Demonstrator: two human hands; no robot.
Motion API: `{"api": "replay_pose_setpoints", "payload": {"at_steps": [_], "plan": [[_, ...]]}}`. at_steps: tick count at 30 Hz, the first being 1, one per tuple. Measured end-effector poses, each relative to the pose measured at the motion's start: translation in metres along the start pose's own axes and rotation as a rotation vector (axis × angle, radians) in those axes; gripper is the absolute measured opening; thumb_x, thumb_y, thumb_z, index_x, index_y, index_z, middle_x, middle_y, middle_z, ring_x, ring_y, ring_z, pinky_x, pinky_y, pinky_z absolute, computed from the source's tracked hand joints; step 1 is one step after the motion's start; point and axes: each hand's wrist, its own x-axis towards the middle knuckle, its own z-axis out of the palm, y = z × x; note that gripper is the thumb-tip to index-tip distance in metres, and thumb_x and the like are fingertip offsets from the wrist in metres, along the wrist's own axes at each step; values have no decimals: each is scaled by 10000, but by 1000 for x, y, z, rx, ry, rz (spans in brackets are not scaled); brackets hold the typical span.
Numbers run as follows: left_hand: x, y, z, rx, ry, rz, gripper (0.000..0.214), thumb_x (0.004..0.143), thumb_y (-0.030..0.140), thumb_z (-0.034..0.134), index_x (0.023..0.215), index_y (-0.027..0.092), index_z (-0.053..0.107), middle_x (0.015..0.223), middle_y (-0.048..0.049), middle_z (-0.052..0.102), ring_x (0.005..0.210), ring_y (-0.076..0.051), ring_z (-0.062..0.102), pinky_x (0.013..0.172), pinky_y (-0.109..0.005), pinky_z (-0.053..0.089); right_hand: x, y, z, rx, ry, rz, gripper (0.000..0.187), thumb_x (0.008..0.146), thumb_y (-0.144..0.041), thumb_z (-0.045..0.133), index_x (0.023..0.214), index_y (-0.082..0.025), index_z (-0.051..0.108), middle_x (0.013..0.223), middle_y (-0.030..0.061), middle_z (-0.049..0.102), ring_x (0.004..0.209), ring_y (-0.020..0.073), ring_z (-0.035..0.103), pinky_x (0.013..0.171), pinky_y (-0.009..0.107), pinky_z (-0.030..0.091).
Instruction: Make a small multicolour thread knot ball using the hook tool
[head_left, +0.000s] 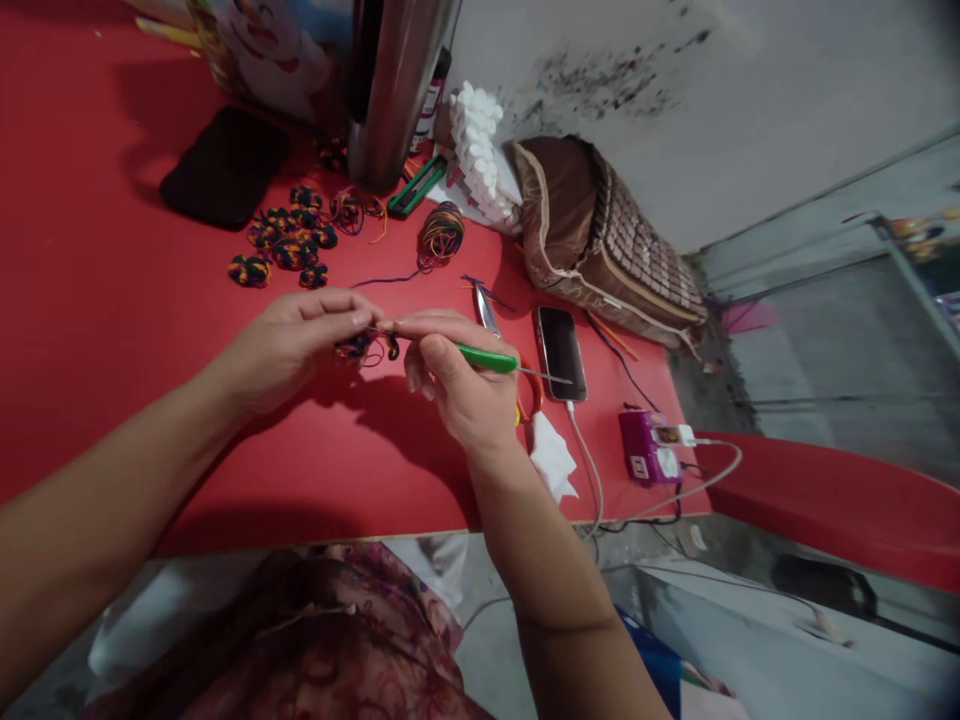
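Observation:
My left hand [311, 335] pinches a small dark multicoloured crochet piece [352, 348], which hangs below its fingertips. In my right hand [461, 375] is a crochet hook with a green handle [487, 358]; a thin metal end points right, and its other end meets the yarn at my left fingertips. A short dark loop of yarn [393, 347] dangles between the two hands. Beyond them lies a ball of multicoloured yarn [441, 233], its strand running left over the red table. Several finished-looking crochet pieces [292, 240] lie in a cluster behind my left hand.
On the red table [90, 250] lie a black phone-like object [225, 167], a green cutter [417, 187], scissors [531, 390] and a plugged-in phone [561, 352]. A metal cylinder [397, 90], a brown quilted bag [600, 235] and a purple power box [646, 448] stand around.

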Motion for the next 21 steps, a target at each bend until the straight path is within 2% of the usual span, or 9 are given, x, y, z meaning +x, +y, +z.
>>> {"api": "replay_pose_setpoints", "payload": {"at_steps": [2, 5, 9, 13, 15, 19, 21], "plan": [[-2, -3, -5, 88, -47, -41, 171, 871, 350, 861, 835, 188, 820, 812, -57, 744, 732, -153, 659, 656, -216, 525, 0, 0, -1, -20, 7, 23, 152, 978, -442, 765, 1047, -367, 877, 924, 2, 819, 547, 108, 619, 495, 275, 516], [-3, -4, -9, 110, -77, -22, 268, 795, 406, 938, 794, 188, 782, 814, -55, 739, 735, -164, 670, 661, -241, 530, 0, 2, -2, 11, -15, 42, 150, 967, -452, 774, 1046, -376, 877, 925, 2, 818, 535, 106, 613, 467, 268, 494], [-2, -1, -6, 44, 2, 14, 313, 758, 431, 961, 741, 187, 766, 789, -58, 709, 693, -166, 660, 620, -269, 513, 1, 3, -3, 15, -2, 41, 142, 963, -412, 778, 1037, -342, 878, 980, 8, 829, 515, 93, 610, 453, 261, 499], [-1, 1, 1, -56, 44, 53, 247, 791, 353, 931, 711, 194, 759, 808, -52, 743, 759, -181, 702, 720, -292, 559, 1, -2, -1, -154, 42, 17, 201, 972, -486, 755, 1022, -334, 877, 999, 22, 839, 531, 102, 622, 518, 280, 569], [-2, 1, 5, -95, 46, 52, 222, 814, 322, 906, 718, 185, 760, 791, -44, 753, 756, -165, 702, 748, -280, 566, 0, -5, 1, -227, 40, -16, 199, 982, -485, 746, 1034, -344, 876, 1003, 21, 841, 540, 103, 629, 570, 291, 606], [-3, 1, 8, -117, 73, 66, 195, 804, 285, 904, 730, 170, 764, 730, -33, 740, 676, -140, 674, 700, -256, 554, -2, -6, 4, -248, 25, -160, 165, 1005, -346, 742, 1110, -350, 869, 1048, 11, 849, 549, 95, 633, 623, 298, 631], [-4, 1, 8, -83, 107, 85, 161, 816, 253, 890, 743, 172, 772, 747, -30, 752, 666, -126, 668, 685, -237, 542, -4, -6, 5, -256, 45, -177, 190, 1012, -309, 733, 1139, -366, 863, 1072, 8, 848, 557, 93, 640, 637, 303, 637]]}}
